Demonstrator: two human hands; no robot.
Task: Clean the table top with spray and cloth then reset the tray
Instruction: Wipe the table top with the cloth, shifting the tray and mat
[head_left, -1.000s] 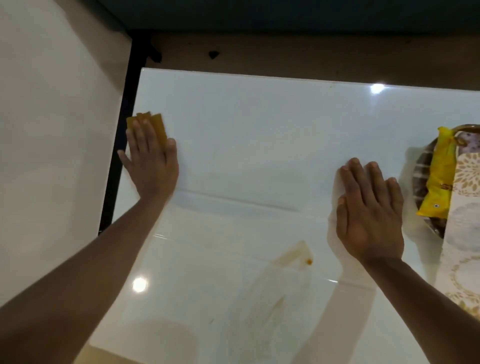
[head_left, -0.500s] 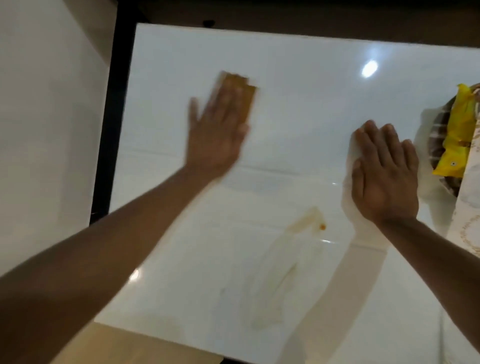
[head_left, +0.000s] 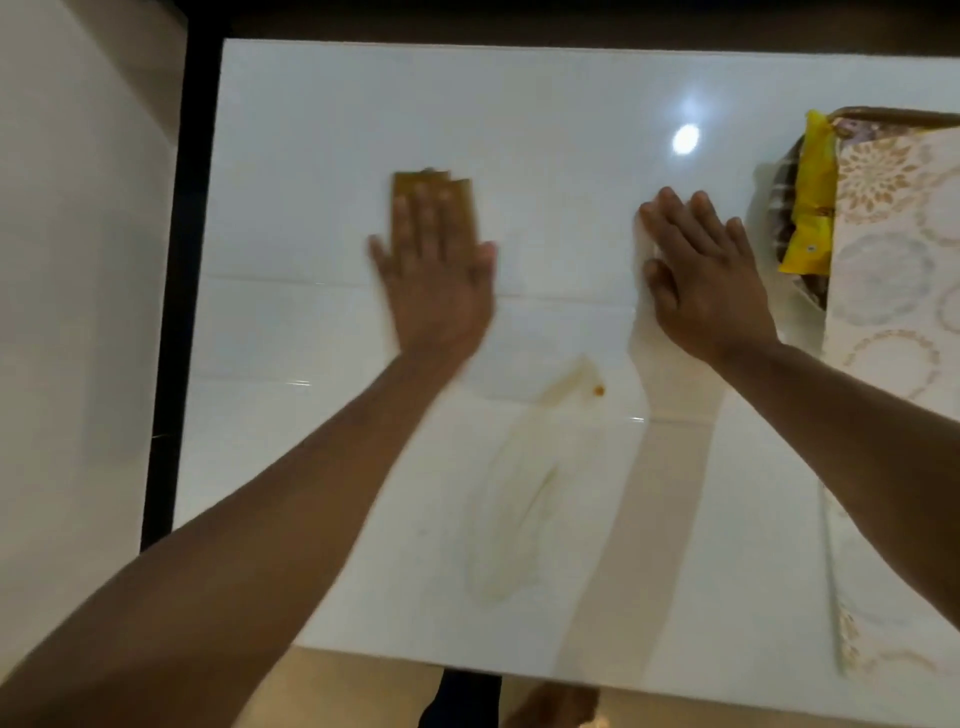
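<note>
My left hand (head_left: 434, 270) lies flat with straight fingers on a folded brown-yellow cloth (head_left: 410, 182), pressing it onto the glossy white table top (head_left: 311, 130) near its middle. My right hand (head_left: 701, 270) rests flat and open on the table further right. A yellowish smear (head_left: 514, 519) with a small orange speck (head_left: 599, 389) marks the surface below both hands. At the right edge sits a brown tray (head_left: 883, 113), partly covered. No spray bottle is in view.
A yellow packet (head_left: 810, 208) lies in the tray, and a floral patterned mat (head_left: 893, 312) covers the table's right side. A black table frame (head_left: 176, 260) runs down the left edge. The near table edge shows floor and a foot (head_left: 550, 701) below.
My left hand has slid the cloth from the far left edge toward the table's middle. My right hand has stayed flat in place.
</note>
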